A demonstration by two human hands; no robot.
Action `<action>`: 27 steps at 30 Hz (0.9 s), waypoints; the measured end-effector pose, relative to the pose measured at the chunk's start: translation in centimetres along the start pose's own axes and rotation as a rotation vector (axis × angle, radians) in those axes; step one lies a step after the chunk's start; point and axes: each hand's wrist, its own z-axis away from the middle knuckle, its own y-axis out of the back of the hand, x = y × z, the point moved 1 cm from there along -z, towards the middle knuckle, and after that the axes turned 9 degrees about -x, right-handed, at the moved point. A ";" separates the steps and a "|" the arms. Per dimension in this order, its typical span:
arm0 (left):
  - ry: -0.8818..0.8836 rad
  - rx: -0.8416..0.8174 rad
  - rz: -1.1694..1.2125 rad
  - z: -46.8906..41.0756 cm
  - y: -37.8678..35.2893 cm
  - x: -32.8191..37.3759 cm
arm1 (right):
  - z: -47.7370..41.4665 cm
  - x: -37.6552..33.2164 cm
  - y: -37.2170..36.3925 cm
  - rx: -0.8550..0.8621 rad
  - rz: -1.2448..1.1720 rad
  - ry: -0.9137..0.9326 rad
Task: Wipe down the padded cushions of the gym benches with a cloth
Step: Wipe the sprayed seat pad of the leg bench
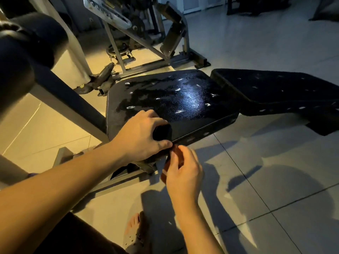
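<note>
Two hands met at the near edge of the seat cushion (174, 99) in the head view, the only one I had. The left hand (141, 138) lay on that edge, fingers curled round a dark wad (162, 132) that I took for the cloth, though the dim light left me unsure. The right hand (183, 173) hung just below the edge, thumb and fingertips pinching a reddish piece (176, 155) just beside the left thumb. From the wad the cushion's top stretched away and to the right, its long axis running on toward the back cushion (275, 88), so I judged the left hand the nearer one for a stroke. The vinyl looked glossy, patchily wet and dotted with pale flecks. Around it lay pale floor tiles (266, 171), roller pads (27, 43) at left and a machine frame (139, 57) behind.
</note>
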 end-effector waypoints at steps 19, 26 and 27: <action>-0.135 0.174 -0.082 0.1 -2.6 0.0 | -7.1 3.9 4.8 0.242 0.078 0.006; -0.106 0.193 -0.087 0.2 -2.9 0.4 | -1.7 1.5 0.7 0.084 0.016 0.113; -0.108 0.195 -0.086 0.2 -2.9 0.4 | -1.4 1.8 0.6 0.050 0.020 0.152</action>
